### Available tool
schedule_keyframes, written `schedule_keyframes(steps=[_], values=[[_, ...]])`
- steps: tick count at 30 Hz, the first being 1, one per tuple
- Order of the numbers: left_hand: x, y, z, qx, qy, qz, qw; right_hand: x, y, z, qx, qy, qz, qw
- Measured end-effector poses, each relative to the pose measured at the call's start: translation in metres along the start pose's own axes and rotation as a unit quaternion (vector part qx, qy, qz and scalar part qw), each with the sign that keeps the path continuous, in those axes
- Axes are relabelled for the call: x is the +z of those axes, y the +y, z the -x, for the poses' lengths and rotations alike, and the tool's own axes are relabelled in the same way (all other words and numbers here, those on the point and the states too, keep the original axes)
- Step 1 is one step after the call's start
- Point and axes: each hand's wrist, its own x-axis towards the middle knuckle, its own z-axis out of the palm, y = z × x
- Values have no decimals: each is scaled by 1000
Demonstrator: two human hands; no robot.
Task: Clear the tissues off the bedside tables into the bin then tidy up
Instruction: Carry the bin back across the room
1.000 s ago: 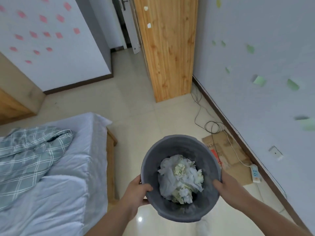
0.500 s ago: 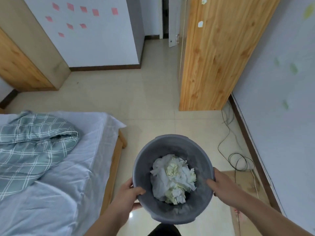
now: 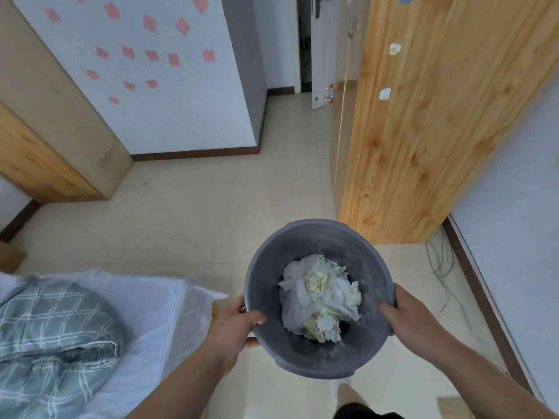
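Note:
I hold a round grey bin (image 3: 305, 240) in front of me above the tiled floor, gripping it with both hands. My left hand (image 3: 234, 323) clasps its left rim, thumb inside. My right hand (image 3: 406, 316) clasps the right rim. Inside the bin lies a heap of crumpled white and pale yellow tissues (image 3: 320, 294). No bedside table is in view.
A bed (image 3: 145, 300) with white sheet and a checked green-grey quilt (image 3: 51, 328) is at lower left. A tall wooden wardrobe (image 3: 423, 131) stands ahead right, cables (image 3: 440, 264) on the floor beside it. A doorway (image 3: 305, 43) opens at the far end. Another wooden cabinet (image 3: 39, 164) is far left.
The view has swung left and forward: the wardrobe and doorway are nearer, the right wall and cardboard have slid out of view. Both hands keep their hold on the bin.

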Motion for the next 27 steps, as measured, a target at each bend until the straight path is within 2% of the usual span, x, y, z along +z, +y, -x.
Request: schedule_keyframes(steps=[6, 11, 15, 19, 23, 27], values=[[-1, 86, -103, -15, 47, 23, 999, -19, -55, -153, 3, -68, -10, 998], [-18, 144, -162, -4, 84, 67, 994, -40, -137, -275, -41, -116, 47, 991], [-45, 181, -232, 4, 127, 100, 987, -24, -193, -364, -78, -122, 62, 988], [-83, 208, -312, -15, 150, 118, 982, 11, -223, -443, -65, -145, 51, 986], [-123, 254, -390, -26, 147, 109, 983, 35, -271, -520, -47, -153, 48, 986], [-157, 327, -453, -19, 129, 98, 987, 40, -333, -596, -49, -128, 39, 990]])
